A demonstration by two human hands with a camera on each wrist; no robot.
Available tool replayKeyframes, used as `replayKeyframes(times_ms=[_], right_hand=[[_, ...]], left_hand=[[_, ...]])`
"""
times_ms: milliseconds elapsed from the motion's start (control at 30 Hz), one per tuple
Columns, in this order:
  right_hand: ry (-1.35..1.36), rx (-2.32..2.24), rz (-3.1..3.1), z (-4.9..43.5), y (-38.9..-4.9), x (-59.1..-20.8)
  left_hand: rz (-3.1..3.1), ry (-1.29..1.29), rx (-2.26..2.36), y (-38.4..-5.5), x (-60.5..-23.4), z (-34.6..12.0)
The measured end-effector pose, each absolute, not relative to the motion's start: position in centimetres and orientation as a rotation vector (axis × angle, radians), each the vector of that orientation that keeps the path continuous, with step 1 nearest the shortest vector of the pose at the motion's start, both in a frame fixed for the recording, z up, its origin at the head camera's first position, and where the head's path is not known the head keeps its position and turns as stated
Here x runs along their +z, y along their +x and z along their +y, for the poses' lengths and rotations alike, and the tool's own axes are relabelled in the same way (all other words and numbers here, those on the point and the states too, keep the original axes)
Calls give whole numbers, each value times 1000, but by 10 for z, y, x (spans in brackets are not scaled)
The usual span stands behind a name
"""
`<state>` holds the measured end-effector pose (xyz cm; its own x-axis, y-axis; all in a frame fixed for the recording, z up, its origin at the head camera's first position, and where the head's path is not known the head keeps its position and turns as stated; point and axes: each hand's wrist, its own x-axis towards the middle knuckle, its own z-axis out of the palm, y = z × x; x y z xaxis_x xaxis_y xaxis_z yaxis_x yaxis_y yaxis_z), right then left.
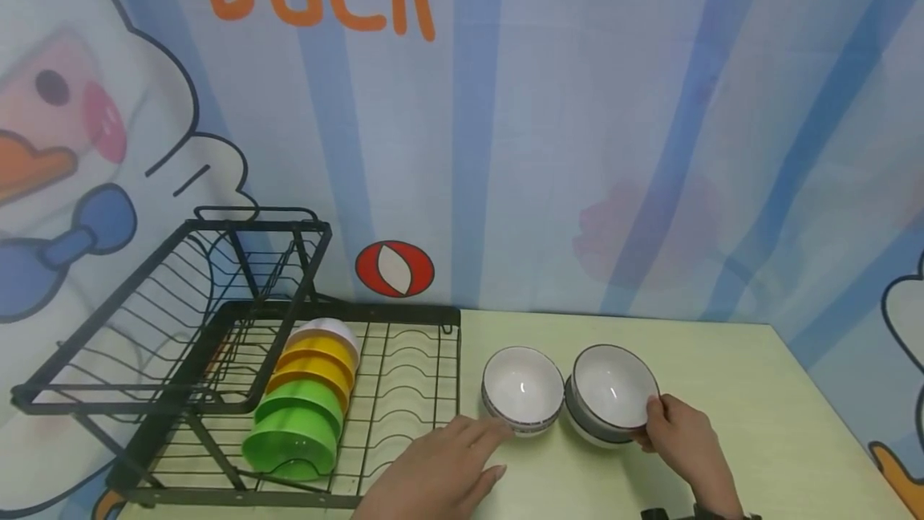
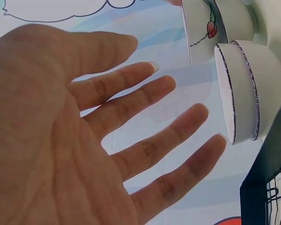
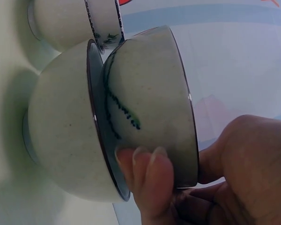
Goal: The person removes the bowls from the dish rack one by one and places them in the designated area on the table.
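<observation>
My right hand [image 1: 686, 436] pinches the rim of a white bowl [image 1: 613, 383], with the thumb at the edge and fingers against the outer wall in the right wrist view. That bowl has a dark rim and sits tilted, partly inside a lower white bowl [image 3: 61, 122] on the table. Just left of them stands another stack of white bowls [image 1: 523, 387], one nested in the other. In the head view my left hand [image 1: 443, 468] is near the front of this stack. Its fingers are spread and hold nothing in the left wrist view.
To the left, a black two-tier dish rack [image 1: 459, 392] stands on the pale table [image 1: 743, 392]. Green bowls [image 1: 292, 444], yellow bowls [image 1: 318, 367] and a white one [image 1: 334, 327] stand in a row on its lower tier. Behind hangs a blue striped cloth [image 1: 541, 143].
</observation>
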<state>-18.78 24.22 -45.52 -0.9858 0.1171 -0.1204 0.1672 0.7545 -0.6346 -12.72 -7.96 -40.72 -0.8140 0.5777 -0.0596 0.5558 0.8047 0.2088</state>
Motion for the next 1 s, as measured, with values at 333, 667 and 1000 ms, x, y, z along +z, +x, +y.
replayKeyframes(times_ms=[333,667,1000], right_hand=[[239,-1040,2862,241,-190,-458],[238,-1023,2871,242,-190,-460],[212,-978,2875,242,-190,-461]], left_hand=[[2875,911,262,-127,-407,-79],[2866,897,267,-127,-409,-79],[2866,888,277,-127,-408,-80]])
